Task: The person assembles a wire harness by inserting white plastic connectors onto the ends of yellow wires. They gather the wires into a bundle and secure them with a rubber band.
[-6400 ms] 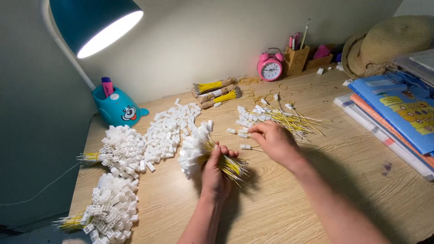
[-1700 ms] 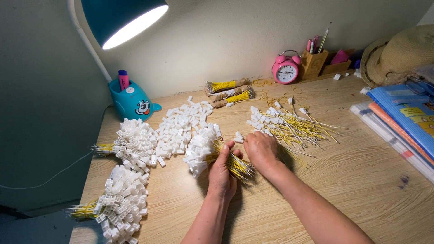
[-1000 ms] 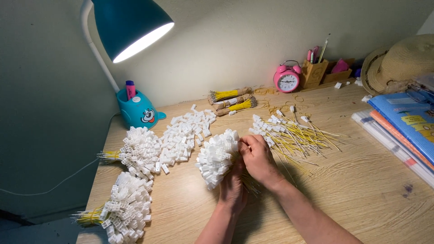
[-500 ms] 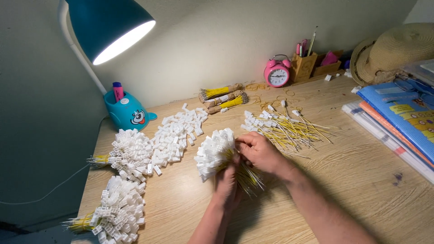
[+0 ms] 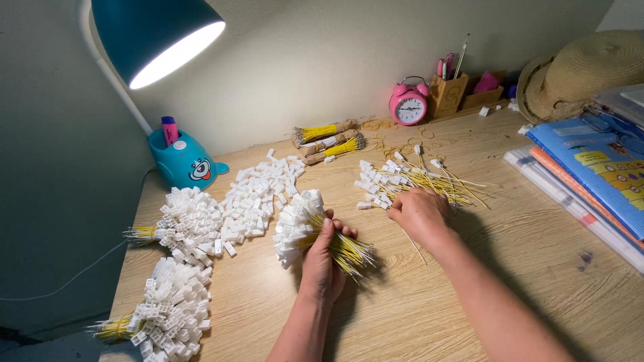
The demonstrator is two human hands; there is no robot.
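On the wooden desk (image 5: 429,315), far left: two finished bundles (image 5: 181,268) of white-capped yellow wires, then a heap of loose white connectors (image 5: 258,194). Left hand (image 5: 323,263) clenched around a held bundle (image 5: 305,224), white heads up-left, yellow tails fanning out to the right. Right hand (image 5: 419,213) rests knuckles-up at the near edge of the loose wire pile (image 5: 412,181), fingers curled; grip cannot be told. Books (image 5: 590,181) at far right.
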